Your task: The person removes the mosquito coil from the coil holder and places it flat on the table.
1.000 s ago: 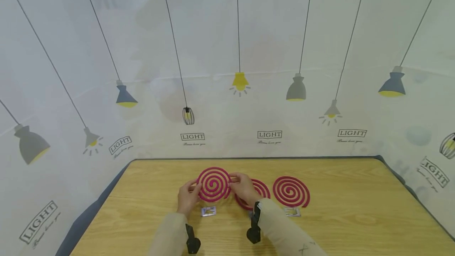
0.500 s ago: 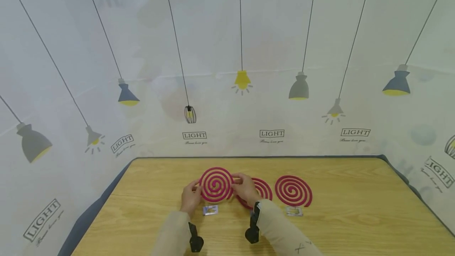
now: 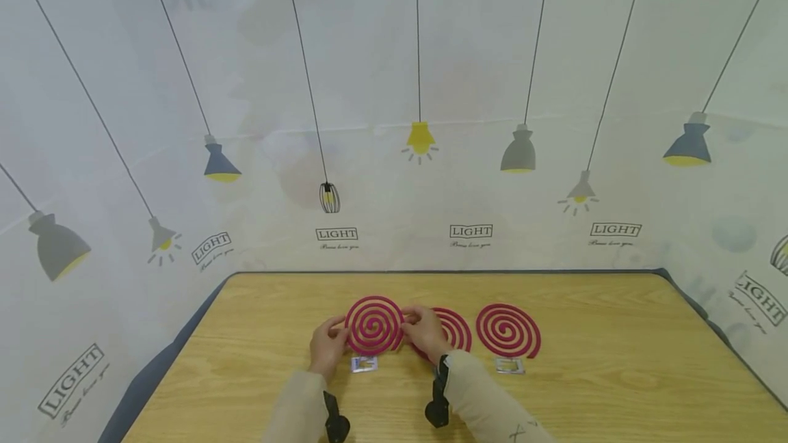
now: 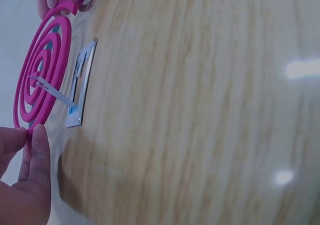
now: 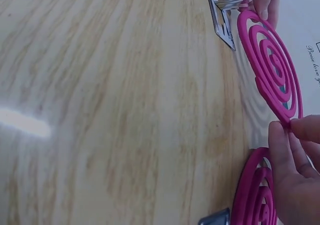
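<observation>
A magenta mosquito coil (image 3: 373,325) is held tilted above the table between both hands. My left hand (image 3: 327,347) pinches its left rim, and my right hand (image 3: 427,333) pinches the right rim between thumb and fingers. Just below and in front of the coil lies a small flat metal coil stand (image 3: 364,364). In the left wrist view, the stand's raised prong (image 4: 55,92) reaches toward the coil's centre; whether they touch I cannot tell. A second coil (image 3: 454,328) lies behind my right hand, which partly hides it.
Farther right rests a third mosquito coil (image 3: 507,330), with another metal stand (image 3: 509,366) in front of it. Part of one more metal stand (image 5: 216,218) shows in the right wrist view. The wooden table (image 3: 615,361) ends at a printed backdrop (image 3: 394,190).
Both hands have lowered the coil slightly toward the metal stand, keeping hold of its rim. The head view has shifted a little; the other coils stay where they were.
</observation>
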### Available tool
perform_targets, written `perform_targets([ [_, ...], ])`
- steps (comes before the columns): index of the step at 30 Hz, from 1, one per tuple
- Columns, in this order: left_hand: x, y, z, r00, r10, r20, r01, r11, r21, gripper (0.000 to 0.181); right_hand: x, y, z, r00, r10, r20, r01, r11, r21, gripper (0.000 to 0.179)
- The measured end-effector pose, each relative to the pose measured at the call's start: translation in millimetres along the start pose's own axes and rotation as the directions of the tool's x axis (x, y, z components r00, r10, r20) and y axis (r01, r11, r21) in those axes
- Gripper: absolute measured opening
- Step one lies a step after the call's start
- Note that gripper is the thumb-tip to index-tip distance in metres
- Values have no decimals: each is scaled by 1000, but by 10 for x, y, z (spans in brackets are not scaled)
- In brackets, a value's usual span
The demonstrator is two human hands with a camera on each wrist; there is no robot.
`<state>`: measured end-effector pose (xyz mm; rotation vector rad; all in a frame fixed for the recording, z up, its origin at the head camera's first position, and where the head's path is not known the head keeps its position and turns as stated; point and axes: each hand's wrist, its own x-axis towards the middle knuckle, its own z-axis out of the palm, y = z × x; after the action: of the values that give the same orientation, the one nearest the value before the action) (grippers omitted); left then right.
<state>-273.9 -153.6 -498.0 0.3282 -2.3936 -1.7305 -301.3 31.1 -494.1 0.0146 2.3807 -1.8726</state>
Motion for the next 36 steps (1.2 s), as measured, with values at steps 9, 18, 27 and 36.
perform_targets([
  [9, -6, -47, -56, 1000, -1, 23, 2, 1000, -24, 27, -26, 32, 32, 1000, 10, 13, -9, 999, -47, 30],
  [18, 1, -46, -68, 1000, -9, 25, 9, 1000, 6, 26, -53, 42, 45, 996, -92, -10, 90, 987, -133, 29],
  [27, -3, -40, -79, 999, 0, 34, -1, 999, 34, 26, -72, 11, 42, 994, -108, -22, 101, 974, -203, 24],
  [36, -18, -48, -84, 999, -2, 44, 0, 999, 33, 25, -86, 15, 45, 991, -131, -26, 122, 967, -221, 22],
])
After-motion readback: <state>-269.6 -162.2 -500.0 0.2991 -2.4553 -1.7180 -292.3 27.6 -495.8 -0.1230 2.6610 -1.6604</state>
